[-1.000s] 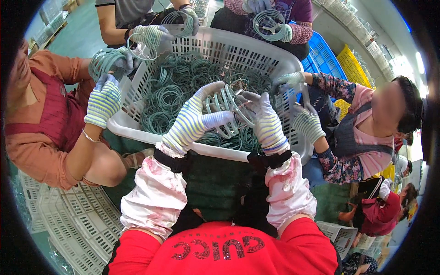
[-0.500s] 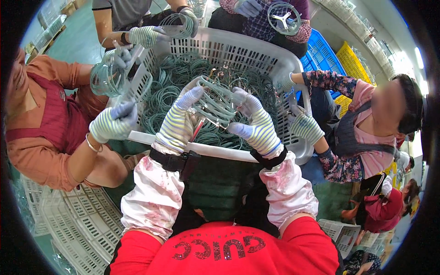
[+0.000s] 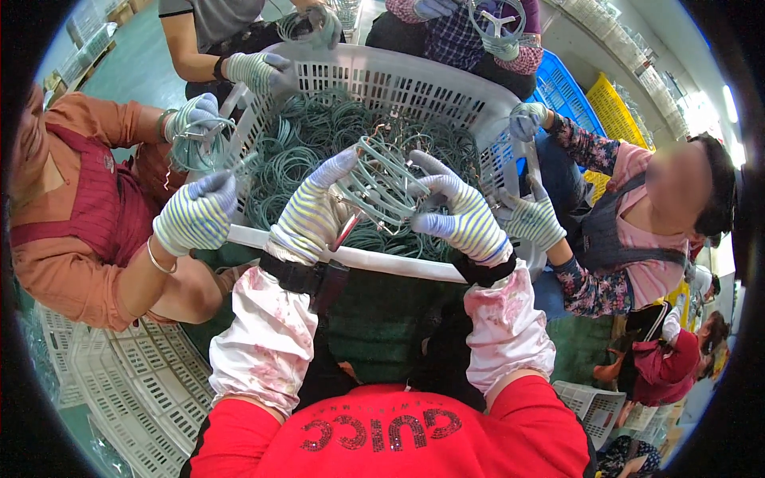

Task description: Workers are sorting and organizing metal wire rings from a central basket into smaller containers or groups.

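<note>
My gloved left hand is closed on the left side of a bundle of green wire rings, held above the front half of a large white basket. Small metal ends stick out of the bundle. A thin red strip shows beside the left palm; what it belongs to is hidden. At the bundle's right edge, my gloved right hand has its thumb and fingers spread apart, close to the rings. Many more green rings lie tangled in the basket below.
Co-workers sit around the basket. On the left, gloved hands work with rings; on the right, another pair is at the basket's rim. Blue and yellow crates stand at the back right, white crates at the lower left.
My right hand has moved slightly right and its fingers have spread away from the rings. My left hand stays in place with the bundle. The right co-worker's far hand has moved up along the rim.
</note>
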`<state>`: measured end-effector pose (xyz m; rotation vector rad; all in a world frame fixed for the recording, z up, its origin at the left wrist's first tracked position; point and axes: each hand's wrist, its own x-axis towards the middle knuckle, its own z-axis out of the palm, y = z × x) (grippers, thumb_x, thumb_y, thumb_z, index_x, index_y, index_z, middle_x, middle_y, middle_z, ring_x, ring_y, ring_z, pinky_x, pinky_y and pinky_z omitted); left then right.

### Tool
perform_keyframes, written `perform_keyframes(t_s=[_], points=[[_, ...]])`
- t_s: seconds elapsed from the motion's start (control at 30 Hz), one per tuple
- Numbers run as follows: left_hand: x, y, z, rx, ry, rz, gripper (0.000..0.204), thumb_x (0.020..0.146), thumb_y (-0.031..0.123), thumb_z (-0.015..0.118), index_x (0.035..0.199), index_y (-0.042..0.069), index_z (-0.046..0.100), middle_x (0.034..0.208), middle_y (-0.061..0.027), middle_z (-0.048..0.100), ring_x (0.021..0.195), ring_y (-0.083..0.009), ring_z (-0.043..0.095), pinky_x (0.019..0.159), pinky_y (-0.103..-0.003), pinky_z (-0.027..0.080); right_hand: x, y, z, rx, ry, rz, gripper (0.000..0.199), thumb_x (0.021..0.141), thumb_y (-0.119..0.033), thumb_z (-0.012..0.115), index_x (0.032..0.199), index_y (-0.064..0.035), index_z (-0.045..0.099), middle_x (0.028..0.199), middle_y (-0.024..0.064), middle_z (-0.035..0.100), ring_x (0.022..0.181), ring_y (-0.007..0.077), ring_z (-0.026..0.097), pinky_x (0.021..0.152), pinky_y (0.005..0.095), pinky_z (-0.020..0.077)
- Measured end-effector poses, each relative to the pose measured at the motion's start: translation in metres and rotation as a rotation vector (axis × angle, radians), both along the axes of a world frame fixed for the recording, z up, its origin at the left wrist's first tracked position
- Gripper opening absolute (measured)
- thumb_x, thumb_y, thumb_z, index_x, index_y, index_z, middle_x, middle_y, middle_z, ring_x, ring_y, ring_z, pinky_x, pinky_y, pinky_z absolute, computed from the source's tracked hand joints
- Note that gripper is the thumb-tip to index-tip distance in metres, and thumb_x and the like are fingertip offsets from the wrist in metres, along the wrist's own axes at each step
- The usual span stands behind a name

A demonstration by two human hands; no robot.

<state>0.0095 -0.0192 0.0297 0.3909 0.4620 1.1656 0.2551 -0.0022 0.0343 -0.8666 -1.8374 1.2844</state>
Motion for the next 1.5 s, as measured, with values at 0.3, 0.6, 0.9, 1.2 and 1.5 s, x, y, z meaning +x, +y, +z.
perform_keyframes(t_s=[0.3,0.6,0.9,1.2,1.5], points=[[0.007,-0.002,-0.006,-0.054,-0.015,-0.054,0.043,0.097,0.032,0.061,0.127,0.001,0.06,0.119,-0.0187,0.068,0.104,-0.0334,0.069,0.093,-0.052,0.056,0.008,0.002,0.001,0.048,-0.045,0.118,0.031,0.073,-0.027,0.087,0.095,-0.009,0.074,0.153,0.0159,0.041,0.132,0.0298,0.046,0.11,0.0424,0.0358],[0.004,-0.001,-0.001,-0.064,-0.065,-0.084,0.045,0.092,0.028,0.07,0.127,0.002,0.06,0.119,-0.016,0.066,0.107,-0.0296,0.066,0.095,-0.046,0.055,0.005,0.001,0.004,-0.197,0.206,0.176,0.025,0.086,-0.029,0.078,0.099,-0.0104,0.068,0.152,0.0186,0.041,0.143,0.0292,0.034,0.116,0.0425,0.0251],[0.01,-0.011,0.004,0.006,0.009,-0.06,0.051,0.095,0.039,0.062,0.131,0.003,0.057,0.121,-0.0194,0.066,0.104,-0.0364,0.068,0.089,-0.058,0.055,0.011,-0.007,-0.001,-0.206,0.245,0.051,0.035,0.09,-0.028,0.074,0.114,-0.0029,0.068,0.147,0.0151,0.047,0.121,0.0167,0.052,0.104,0.0321,0.0392],[0.006,-0.008,-0.001,0.029,-0.05,0.141,0.047,0.094,0.038,0.065,0.127,0.004,0.059,0.115,-0.0139,0.068,0.098,-0.0294,0.069,0.083,-0.05,0.059,-0.005,0.052,-0.079,-0.157,-0.249,0.136,0.041,0.096,-0.023,0.065,0.133,-0.0059,0.061,0.124,0.0057,0.067,0.112,0.018,0.059,0.1,0.0312,0.0456],[0.019,0.005,0.0,-0.045,-0.071,0.146,0.059,0.088,0.031,0.074,0.138,0.01,0.052,0.124,-0.0083,0.062,0.106,-0.0241,0.064,0.092,-0.043,0.054,-0.01,0.102,-0.282,0.281,-0.916,0.47,0.052,0.081,-0.043,0.073,0.127,-0.0229,0.066,0.123,0.0129,0.068,0.109,0.0334,0.066,0.097,0.0416,0.0506]])
